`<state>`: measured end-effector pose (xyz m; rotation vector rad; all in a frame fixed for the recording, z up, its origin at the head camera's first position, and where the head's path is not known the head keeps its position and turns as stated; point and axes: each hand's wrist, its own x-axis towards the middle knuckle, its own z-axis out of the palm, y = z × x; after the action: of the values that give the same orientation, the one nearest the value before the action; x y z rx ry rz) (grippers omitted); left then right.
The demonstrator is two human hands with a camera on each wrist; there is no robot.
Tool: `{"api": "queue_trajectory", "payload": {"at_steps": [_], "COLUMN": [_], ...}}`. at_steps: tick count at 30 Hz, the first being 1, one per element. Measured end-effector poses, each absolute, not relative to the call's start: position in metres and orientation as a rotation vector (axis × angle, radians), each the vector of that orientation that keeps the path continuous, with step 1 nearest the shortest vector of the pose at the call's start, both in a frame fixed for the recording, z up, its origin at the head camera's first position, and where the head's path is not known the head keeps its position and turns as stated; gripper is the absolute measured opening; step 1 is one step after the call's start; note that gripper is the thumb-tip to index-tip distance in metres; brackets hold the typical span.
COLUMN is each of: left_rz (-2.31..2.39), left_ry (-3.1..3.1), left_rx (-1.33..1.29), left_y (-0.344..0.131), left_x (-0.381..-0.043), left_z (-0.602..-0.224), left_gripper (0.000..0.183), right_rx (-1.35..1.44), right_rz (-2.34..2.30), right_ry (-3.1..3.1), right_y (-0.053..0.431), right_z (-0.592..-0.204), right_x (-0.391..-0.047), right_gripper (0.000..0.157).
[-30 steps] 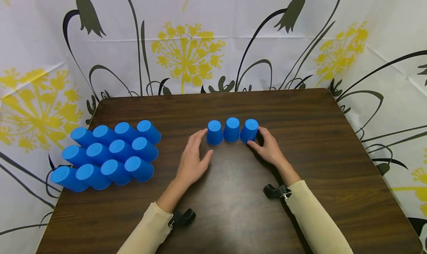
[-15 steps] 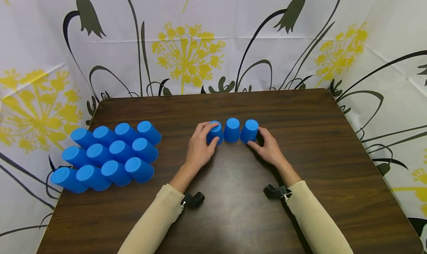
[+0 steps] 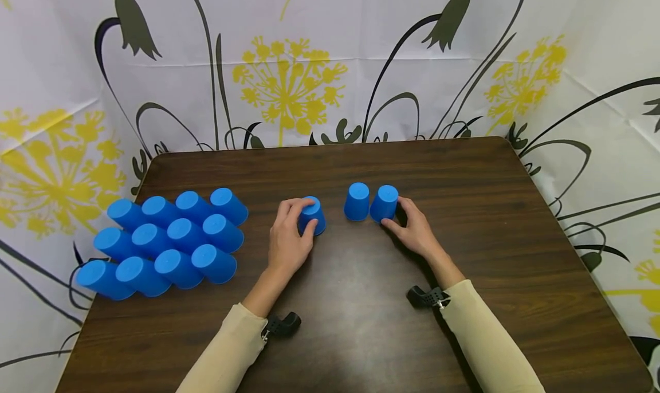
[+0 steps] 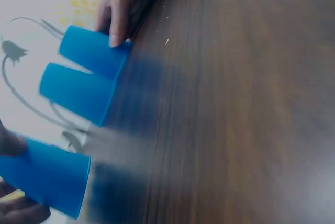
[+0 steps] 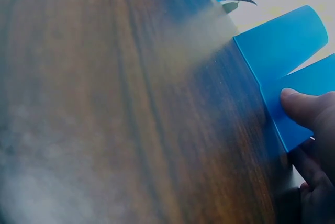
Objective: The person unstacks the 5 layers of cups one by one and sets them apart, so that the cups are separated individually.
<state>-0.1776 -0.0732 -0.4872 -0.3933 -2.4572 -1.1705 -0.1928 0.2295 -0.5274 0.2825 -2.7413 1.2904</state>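
Observation:
In the head view my left hand (image 3: 287, 241) holds an upside-down blue plastic cup (image 3: 318, 222) between thumb and fingers. The left wrist view shows this cup (image 4: 52, 177) tilted, its rim apart from its shadow on the tabletop. My right hand (image 3: 419, 232) grips another inverted blue cup (image 3: 384, 205), thumb on the near side and fingers on the far side. That cup stands on the table against a middle blue cup (image 3: 357, 203), which no hand touches. In the right wrist view, the thumb (image 5: 303, 106) presses the gripped cup's wall; the other fingers are partly hidden.
At the left of the brown wooden table (image 3: 464, 169), several inverted blue cups (image 3: 179, 267) stand close together in three rows. A white curtain (image 3: 361, 26) with yellow and grey flowers hangs behind the table. Each wrist carries a black camera band (image 3: 428, 297).
My left hand reached the leftmost of the three cups, took hold of it and moved it left and nearer, away from the other two. The right hand has stayed at its cup.

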Motion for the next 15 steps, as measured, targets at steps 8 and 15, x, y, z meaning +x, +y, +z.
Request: {"api": "queue_trajectory", "payload": {"at_steps": [8,15], "left_rz": [-1.068,-1.043], "left_ry": [-2.399,-2.431], "left_rx": [-0.073,0.043], "left_y": [-0.11,-0.125], "left_x": [-0.151,-0.146], "left_z": [-0.483,-0.484], "left_gripper": [0.042,0.04], "right_rx": [0.266,0.275], "right_rz": [1.281,1.284], "right_ry": [-2.744,-2.743], "right_y": [0.23,0.229], "right_z": [-0.526,-0.526], "right_x": [-0.193,-0.193], "right_gripper": [0.059,0.059]}}
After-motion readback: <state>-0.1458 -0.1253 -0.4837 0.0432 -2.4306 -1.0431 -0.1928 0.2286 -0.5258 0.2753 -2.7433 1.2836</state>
